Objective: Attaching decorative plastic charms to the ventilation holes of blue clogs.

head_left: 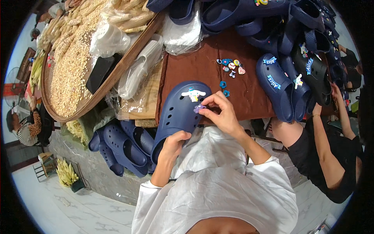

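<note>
A navy blue foam clog (177,111) with round holes points toe-away in front of me. My left hand (174,147) grips it near the heel opening, thumb along its side. A white long-eared character charm (193,94) sits on the toe. Between thumb and fingertips, my right hand (218,111) pinches a small purple shoe charm (199,108) against the clog's right side, beside the white charm. Whether its stem is in a hole is hidden. Loose colourful charms (233,66) lie on the brown cloth (187,70) beyond, with two blue flower charms (223,84) nearer.
A large woven tray (132,46) of corn kernels and cobs stands at left, holding a black box (102,74). Bagged white clogs (140,70) lie beside it. Several navy clogs (124,146) rest lower left, more are piled at upper right. A person in black (331,156) sits at right, near decorated clogs (274,85).
</note>
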